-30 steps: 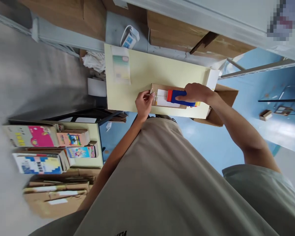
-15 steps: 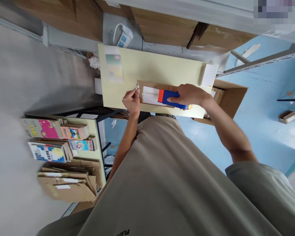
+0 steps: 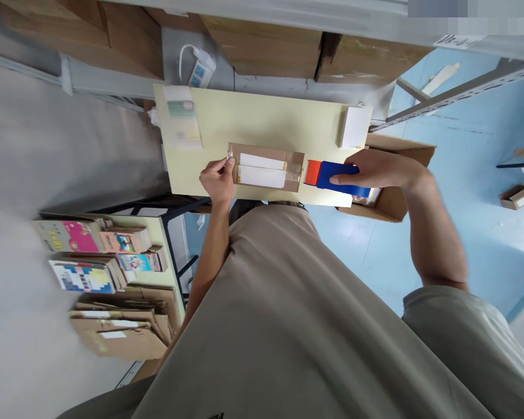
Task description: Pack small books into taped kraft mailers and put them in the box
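A flat brown cardboard package [image 3: 293, 172] with two white labels lies near the front edge of the pale yellow table [image 3: 253, 116]. My left hand [image 3: 218, 177] is at its left end, thumb and fingers pinched on a shiny bit of clear tape [image 3: 231, 152]. My right hand [image 3: 371, 169] is wrapped round a blue tape dispenser [image 3: 338, 176] with an orange head, held just off the package's right end. Any strip of tape between dispenser and package is too faint to make out.
At the table's back right stands a white box [image 3: 353, 127]; a printed sheet [image 3: 183, 116] lies at the left. An open carton [image 3: 395, 203] adjoins the right end. Behind are a power strip [image 3: 202, 70] and large cartons [image 3: 262, 49]. Books [image 3: 82, 273] fill a side shelf.
My right hand has moved the tape dispenser rightward, from over the package to past its right end. My left hand stays pinched at the left end. The whole view has shifted a little.
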A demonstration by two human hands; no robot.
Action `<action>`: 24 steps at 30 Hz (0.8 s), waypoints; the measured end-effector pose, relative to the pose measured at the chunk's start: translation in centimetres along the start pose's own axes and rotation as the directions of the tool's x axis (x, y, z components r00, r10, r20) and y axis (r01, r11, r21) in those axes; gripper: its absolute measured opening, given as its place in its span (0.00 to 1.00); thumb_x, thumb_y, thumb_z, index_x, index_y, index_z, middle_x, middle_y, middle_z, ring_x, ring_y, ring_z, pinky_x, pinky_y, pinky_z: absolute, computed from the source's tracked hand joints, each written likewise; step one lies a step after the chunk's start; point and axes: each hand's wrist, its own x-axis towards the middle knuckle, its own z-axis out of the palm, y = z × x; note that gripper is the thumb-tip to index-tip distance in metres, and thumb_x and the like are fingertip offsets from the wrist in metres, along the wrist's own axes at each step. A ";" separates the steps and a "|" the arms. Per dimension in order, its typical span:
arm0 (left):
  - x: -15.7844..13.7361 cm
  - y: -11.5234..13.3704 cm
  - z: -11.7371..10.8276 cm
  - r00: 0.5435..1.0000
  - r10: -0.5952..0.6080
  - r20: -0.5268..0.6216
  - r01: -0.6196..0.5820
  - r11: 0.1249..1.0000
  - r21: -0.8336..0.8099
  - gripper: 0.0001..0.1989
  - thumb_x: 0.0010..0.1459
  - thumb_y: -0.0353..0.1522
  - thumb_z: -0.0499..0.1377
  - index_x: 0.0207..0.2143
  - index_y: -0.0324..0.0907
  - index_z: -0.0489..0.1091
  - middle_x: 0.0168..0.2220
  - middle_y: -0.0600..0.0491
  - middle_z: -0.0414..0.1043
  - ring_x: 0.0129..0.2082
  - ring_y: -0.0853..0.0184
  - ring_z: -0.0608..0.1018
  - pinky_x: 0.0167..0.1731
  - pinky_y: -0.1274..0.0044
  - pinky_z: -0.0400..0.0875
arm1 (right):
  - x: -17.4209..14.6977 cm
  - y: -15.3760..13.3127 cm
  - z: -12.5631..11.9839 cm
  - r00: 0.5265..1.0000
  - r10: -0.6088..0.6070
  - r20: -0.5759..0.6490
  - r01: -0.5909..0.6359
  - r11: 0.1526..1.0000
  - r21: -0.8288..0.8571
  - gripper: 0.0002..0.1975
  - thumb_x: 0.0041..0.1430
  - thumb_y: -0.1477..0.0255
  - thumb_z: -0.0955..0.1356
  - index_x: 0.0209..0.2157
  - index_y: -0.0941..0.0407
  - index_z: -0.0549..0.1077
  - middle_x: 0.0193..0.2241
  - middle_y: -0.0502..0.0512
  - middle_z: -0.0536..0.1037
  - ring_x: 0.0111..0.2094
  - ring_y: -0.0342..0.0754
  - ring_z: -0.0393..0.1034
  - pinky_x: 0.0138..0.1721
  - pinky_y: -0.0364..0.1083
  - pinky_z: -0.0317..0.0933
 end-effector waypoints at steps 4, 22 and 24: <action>0.7 0.5 -1.7 0.996 -0.091 -0.020 0.092 0.989 0.113 0.09 0.71 0.37 0.70 0.44 0.42 0.88 0.41 0.50 0.88 0.50 0.58 0.87 0.58 0.68 0.81 | 0.8 0.5 0.4 0.999 -0.046 0.027 0.047 0.999 -0.005 0.34 0.70 0.33 0.69 0.36 0.52 0.81 0.28 0.58 0.84 0.33 0.57 0.78 0.37 0.52 0.65; 0.9 -0.3 -2.7 0.989 -0.144 -0.031 0.147 0.974 0.172 0.11 0.70 0.35 0.68 0.47 0.40 0.88 0.48 0.47 0.91 0.50 0.57 0.88 0.57 0.68 0.82 | 6.2 -4.7 6.9 0.963 0.163 -0.215 -0.207 0.957 -0.205 0.26 0.79 0.54 0.69 0.58 0.63 0.84 0.46 0.73 0.87 0.46 0.62 0.83 0.42 0.51 0.67; 0.8 -0.5 -2.7 0.989 -0.147 -0.027 0.149 0.974 0.171 0.12 0.70 0.36 0.67 0.47 0.40 0.88 0.48 0.47 0.91 0.49 0.57 0.88 0.57 0.68 0.82 | 6.4 -5.9 7.9 0.952 0.163 -0.261 -0.224 0.948 -0.225 0.26 0.80 0.55 0.69 0.59 0.64 0.83 0.48 0.75 0.87 0.48 0.64 0.83 0.43 0.51 0.68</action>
